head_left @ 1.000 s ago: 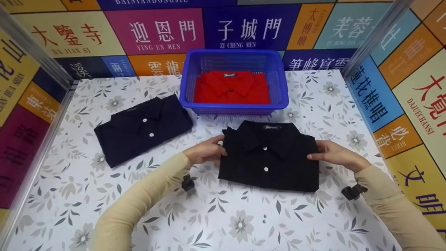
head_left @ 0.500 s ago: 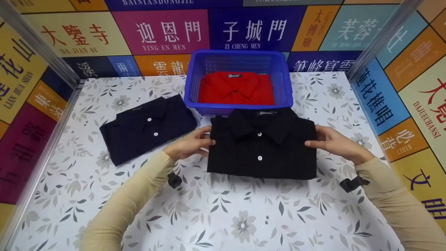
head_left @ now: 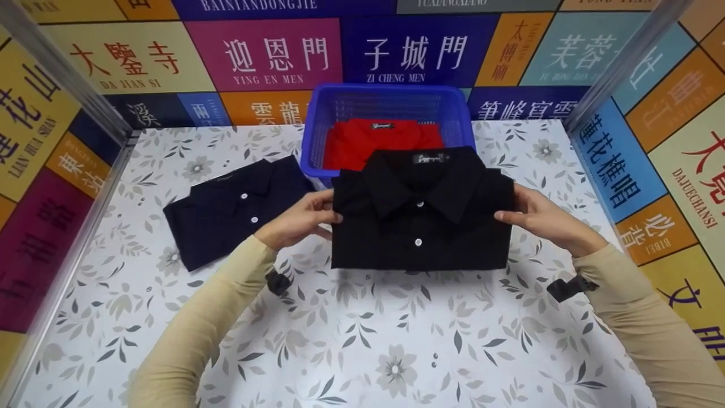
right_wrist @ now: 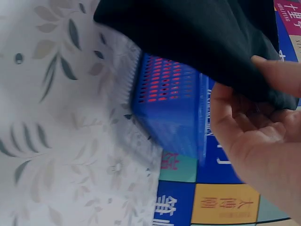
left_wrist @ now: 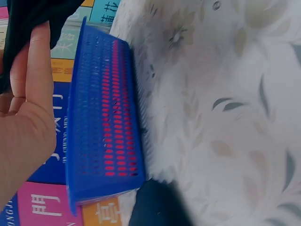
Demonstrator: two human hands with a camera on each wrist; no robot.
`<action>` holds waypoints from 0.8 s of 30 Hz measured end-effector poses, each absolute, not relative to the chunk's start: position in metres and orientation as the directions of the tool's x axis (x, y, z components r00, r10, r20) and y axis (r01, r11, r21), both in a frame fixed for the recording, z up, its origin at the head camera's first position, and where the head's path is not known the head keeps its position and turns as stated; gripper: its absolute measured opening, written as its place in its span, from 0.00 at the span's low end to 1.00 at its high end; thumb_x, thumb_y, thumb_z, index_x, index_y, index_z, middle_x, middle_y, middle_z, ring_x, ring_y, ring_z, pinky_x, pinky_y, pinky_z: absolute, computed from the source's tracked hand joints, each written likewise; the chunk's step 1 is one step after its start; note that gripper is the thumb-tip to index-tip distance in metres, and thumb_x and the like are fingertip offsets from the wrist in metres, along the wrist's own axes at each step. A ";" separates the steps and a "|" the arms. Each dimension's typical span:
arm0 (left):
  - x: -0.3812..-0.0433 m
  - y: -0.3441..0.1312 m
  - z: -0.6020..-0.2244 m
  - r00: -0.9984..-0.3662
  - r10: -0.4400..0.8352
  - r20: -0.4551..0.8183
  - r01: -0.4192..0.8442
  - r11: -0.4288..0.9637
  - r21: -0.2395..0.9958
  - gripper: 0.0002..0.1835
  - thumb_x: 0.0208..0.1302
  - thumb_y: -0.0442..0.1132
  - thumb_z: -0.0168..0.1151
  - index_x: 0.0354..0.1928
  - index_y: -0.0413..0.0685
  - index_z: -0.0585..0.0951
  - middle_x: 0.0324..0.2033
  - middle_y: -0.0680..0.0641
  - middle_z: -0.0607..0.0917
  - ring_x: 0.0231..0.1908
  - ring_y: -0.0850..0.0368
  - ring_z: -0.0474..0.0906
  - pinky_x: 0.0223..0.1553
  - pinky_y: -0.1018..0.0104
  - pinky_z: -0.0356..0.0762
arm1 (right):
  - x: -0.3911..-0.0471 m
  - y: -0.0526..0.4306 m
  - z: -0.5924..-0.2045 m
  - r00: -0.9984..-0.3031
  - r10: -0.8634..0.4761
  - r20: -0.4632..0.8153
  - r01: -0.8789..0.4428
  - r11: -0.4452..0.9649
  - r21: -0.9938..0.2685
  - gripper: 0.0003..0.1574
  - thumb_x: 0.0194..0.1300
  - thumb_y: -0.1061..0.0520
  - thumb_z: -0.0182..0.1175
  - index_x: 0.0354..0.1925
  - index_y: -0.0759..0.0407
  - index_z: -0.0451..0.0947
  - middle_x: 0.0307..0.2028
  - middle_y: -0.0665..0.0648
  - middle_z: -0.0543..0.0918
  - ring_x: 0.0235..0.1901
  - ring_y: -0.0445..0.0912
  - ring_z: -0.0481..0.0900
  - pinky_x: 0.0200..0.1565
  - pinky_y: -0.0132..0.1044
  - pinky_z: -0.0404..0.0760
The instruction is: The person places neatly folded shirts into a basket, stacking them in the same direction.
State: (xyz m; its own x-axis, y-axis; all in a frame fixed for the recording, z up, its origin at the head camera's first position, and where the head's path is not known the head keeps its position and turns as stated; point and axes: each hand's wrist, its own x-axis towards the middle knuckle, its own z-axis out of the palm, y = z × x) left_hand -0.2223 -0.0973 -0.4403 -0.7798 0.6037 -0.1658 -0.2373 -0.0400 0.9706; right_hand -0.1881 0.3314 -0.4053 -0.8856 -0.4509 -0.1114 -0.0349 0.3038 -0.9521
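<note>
A folded black collared shirt with white buttons is held up off the table, its collar overlapping the basket's front rim in the head view. My left hand grips its left edge, thumb on the front and fingers behind. At the opposite edge my right hand pinches it the same way; the right wrist view shows the thumb on top and curled fingers beneath the cloth. Behind the shirt stands a blue plastic basket with a folded red shirt inside, partly hidden by the black one.
A folded navy shirt lies slanted on the table to the left, near my left hand. The table has a white leaf-and-flower cover. Panels with lettering rise behind the basket and along both sides.
Both hands have lifted the black shirt from the table and moved it away from me, toward the basket. Its collar now covers part of the basket's front. The navy shirt stays put.
</note>
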 end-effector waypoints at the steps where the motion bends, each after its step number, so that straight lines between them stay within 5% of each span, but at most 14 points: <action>1: -0.223 -0.098 -0.438 -0.785 0.599 -0.162 -0.224 -0.031 0.974 0.23 0.60 0.23 0.52 0.57 0.42 0.74 0.40 0.44 0.81 0.39 0.52 0.78 0.30 0.59 0.82 | -0.190 0.330 -0.403 -0.888 -0.448 -0.106 -0.038 0.301 -0.953 0.35 0.69 0.68 0.54 0.69 0.74 0.53 0.61 0.62 0.70 0.56 0.40 0.72 0.55 0.30 0.72; 10: -0.246 -0.107 -0.416 -0.802 0.587 -0.112 -0.135 0.005 0.991 0.19 0.63 0.23 0.53 0.54 0.43 0.74 0.40 0.44 0.76 0.39 0.52 0.76 0.31 0.58 0.83 | -0.210 0.320 -0.383 -0.911 -0.405 -0.078 -0.075 0.348 -0.934 0.33 0.69 0.67 0.55 0.67 0.74 0.56 0.55 0.55 0.76 0.52 0.39 0.75 0.52 0.28 0.74; 16: -0.267 -0.113 -0.399 -0.806 0.588 -0.067 -0.041 0.056 0.998 0.26 0.65 0.25 0.53 0.65 0.44 0.70 0.49 0.40 0.77 0.43 0.48 0.78 0.35 0.52 0.83 | -0.228 0.310 -0.369 -0.936 -0.351 -0.038 -0.101 0.369 -0.924 0.31 0.68 0.70 0.53 0.66 0.74 0.58 0.56 0.60 0.75 0.51 0.41 0.76 0.52 0.29 0.75; 24: -0.289 -0.117 -0.386 -0.802 0.597 -0.033 0.004 0.061 0.998 0.25 0.68 0.26 0.51 0.66 0.46 0.69 0.51 0.39 0.76 0.46 0.45 0.76 0.36 0.51 0.83 | -0.246 0.299 -0.356 -0.970 -0.239 -0.033 -0.083 0.459 -0.885 0.27 0.67 0.70 0.54 0.62 0.73 0.62 0.52 0.63 0.76 0.45 0.38 0.77 0.47 0.28 0.75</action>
State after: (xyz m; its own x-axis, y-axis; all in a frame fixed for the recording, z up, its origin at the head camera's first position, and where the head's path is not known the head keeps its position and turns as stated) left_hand -0.2885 -0.1165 -0.3862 -0.8018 0.5966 -0.0331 0.0044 0.0614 0.9981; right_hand -0.2462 0.2992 -0.3555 -0.9704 -0.2391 -0.0332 -0.0828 0.4589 -0.8846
